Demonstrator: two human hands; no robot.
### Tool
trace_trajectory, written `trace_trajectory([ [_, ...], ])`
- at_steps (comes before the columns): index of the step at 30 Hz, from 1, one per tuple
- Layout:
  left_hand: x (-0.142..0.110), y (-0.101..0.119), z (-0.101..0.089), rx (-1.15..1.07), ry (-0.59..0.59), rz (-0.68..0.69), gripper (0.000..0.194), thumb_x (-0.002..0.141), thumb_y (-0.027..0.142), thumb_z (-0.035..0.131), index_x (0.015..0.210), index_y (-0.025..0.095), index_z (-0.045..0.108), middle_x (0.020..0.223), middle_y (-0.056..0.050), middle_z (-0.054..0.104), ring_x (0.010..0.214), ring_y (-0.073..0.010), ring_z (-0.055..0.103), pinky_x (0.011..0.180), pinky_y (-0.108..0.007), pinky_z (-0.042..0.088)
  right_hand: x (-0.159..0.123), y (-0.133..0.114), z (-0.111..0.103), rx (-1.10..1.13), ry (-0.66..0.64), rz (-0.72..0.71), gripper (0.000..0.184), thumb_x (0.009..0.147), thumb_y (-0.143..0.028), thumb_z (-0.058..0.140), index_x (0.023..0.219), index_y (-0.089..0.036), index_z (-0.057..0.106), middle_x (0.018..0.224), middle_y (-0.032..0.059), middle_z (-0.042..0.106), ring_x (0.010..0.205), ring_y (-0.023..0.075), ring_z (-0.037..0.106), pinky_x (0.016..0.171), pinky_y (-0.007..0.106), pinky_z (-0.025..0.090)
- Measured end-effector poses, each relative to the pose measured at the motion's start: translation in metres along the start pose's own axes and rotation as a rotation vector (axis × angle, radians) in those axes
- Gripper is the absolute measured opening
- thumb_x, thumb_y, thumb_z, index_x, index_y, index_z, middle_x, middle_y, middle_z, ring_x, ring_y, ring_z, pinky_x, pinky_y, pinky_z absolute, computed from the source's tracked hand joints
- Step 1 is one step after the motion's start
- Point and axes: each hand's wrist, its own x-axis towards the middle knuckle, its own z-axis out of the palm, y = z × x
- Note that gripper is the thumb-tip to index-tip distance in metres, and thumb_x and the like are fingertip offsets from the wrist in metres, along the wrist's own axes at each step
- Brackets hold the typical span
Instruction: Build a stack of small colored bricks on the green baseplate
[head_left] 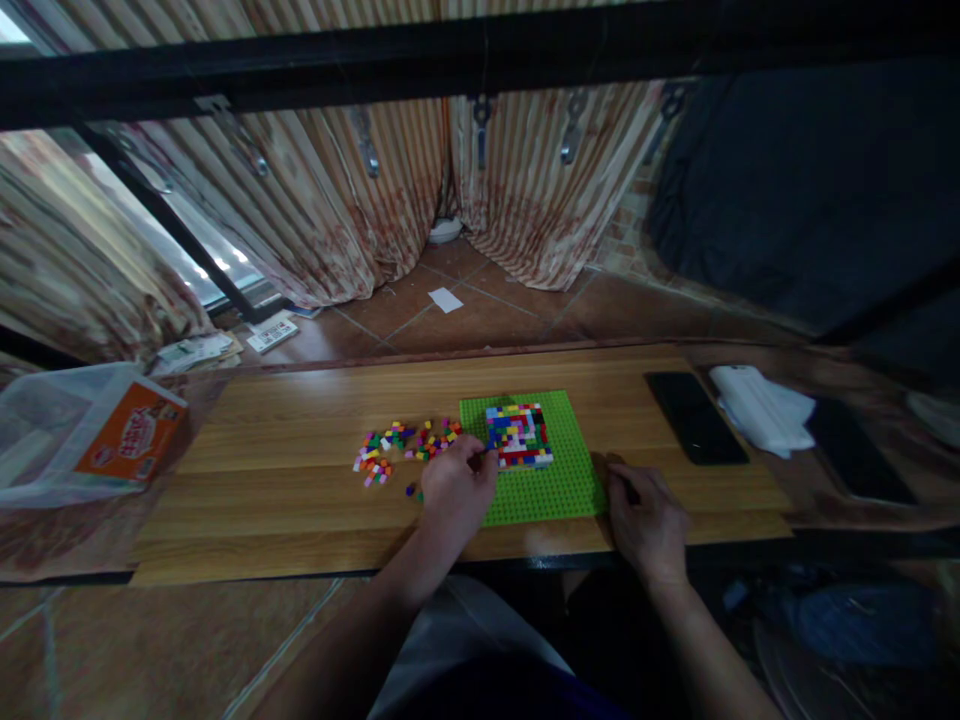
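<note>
A green studded baseplate (pixel 574 480) lies on the wooden table. On its upper part stands a low block of multicoloured toy bricks (pixel 519 436), built in rows. My left hand (pixel 456 488) is closed in a pinch at the left side of this block; whatever its fingertips hold is too small and hidden to make out. My right hand (pixel 646 515) rests by the baseplate's lower right edge, fingers curled and closed against that edge. Loose small bricks (pixel 394 435) in many colours lie scattered left of the plate, some partly behind my left hand.
The wooden table (pixel 262 480) extends left. A black phone-like slab (pixel 696 418) lies at the right, near a white object (pixel 750 405) and another dark slab (pixel 862 450). A clear plastic bin (pixel 67 420) with an orange label stands far left. A dark metal bar (pixel 480 60) crosses above.
</note>
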Motion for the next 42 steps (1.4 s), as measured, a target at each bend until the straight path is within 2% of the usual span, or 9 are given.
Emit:
trace_trajectory([
  [6, 0.001, 0.007, -0.001, -0.016, -0.024, 0.022, 0.013, 0.081, 0.031, 0.062, 0.074, 0.02, 0.064, 0.061, 0.002, 0.063, 0.055, -0.0113, 0.057, 0.055, -0.022, 0.034, 0.0, 0.001, 0.0, -0.007, -0.01, 0.005, 0.031, 0.092, -0.038, 0.047, 0.093, -0.019, 0.071, 0.088, 0.0083, 0.07, 0.078, 0.0205, 0.065, 0.07, 0.032, 0.05],
  [12, -0.001, 0.004, 0.002, 0.009, 0.037, 0.063, 0.011, 0.082, 0.028, 0.059, 0.076, 0.02, 0.064, 0.064, 0.001, 0.065, 0.057, -0.0115, 0.058, 0.057, -0.022, 0.036, 0.0, 0.0, 0.0, -0.014, 0.004, 0.008, 0.03, 0.092, -0.036, 0.048, 0.094, -0.018, 0.072, 0.089, 0.0087, 0.07, 0.08, 0.0206, 0.066, 0.071, 0.031, 0.05],
  [18, -0.003, 0.005, 0.008, 0.043, 0.073, 0.053, 0.011, 0.083, 0.029, 0.059, 0.079, 0.019, 0.064, 0.071, -0.002, 0.069, 0.063, -0.0143, 0.062, 0.061, -0.024, 0.038, 0.001, 0.0, -0.001, -0.019, 0.013, -0.01, 0.03, 0.092, -0.036, 0.048, 0.093, -0.018, 0.072, 0.087, 0.0087, 0.07, 0.078, 0.0204, 0.065, 0.071, 0.031, 0.05],
  [26, -0.005, 0.005, 0.007, 0.047, 0.106, 0.01, 0.015, 0.082, 0.03, 0.059, 0.072, 0.02, 0.062, 0.064, 0.0, 0.066, 0.06, -0.0139, 0.061, 0.058, -0.024, 0.036, 0.0, -0.001, -0.001, -0.029, -0.002, 0.006, 0.033, 0.093, -0.039, 0.046, 0.093, -0.017, 0.072, 0.087, 0.0087, 0.07, 0.077, 0.02, 0.065, 0.07, 0.031, 0.05],
  [35, 0.0, 0.007, 0.008, 0.048, 0.044, -0.005, 0.014, 0.081, 0.033, 0.063, 0.078, 0.02, 0.066, 0.067, 0.0, 0.068, 0.062, -0.0142, 0.062, 0.059, -0.025, 0.036, 0.0, 0.002, 0.001, -0.022, -0.004, 0.013, 0.034, 0.092, -0.04, 0.047, 0.093, -0.018, 0.072, 0.087, 0.0083, 0.07, 0.077, 0.0194, 0.066, 0.068, 0.029, 0.05],
  [42, 0.003, 0.0, 0.009, -0.118, -0.013, -0.057, 0.016, 0.078, 0.035, 0.066, 0.076, 0.02, 0.066, 0.065, 0.002, 0.066, 0.06, -0.0124, 0.059, 0.058, -0.024, 0.039, 0.0, 0.002, 0.0, -0.005, -0.012, 0.0, 0.033, 0.092, -0.04, 0.046, 0.093, -0.018, 0.071, 0.086, 0.0083, 0.07, 0.076, 0.0199, 0.065, 0.069, 0.031, 0.05],
])
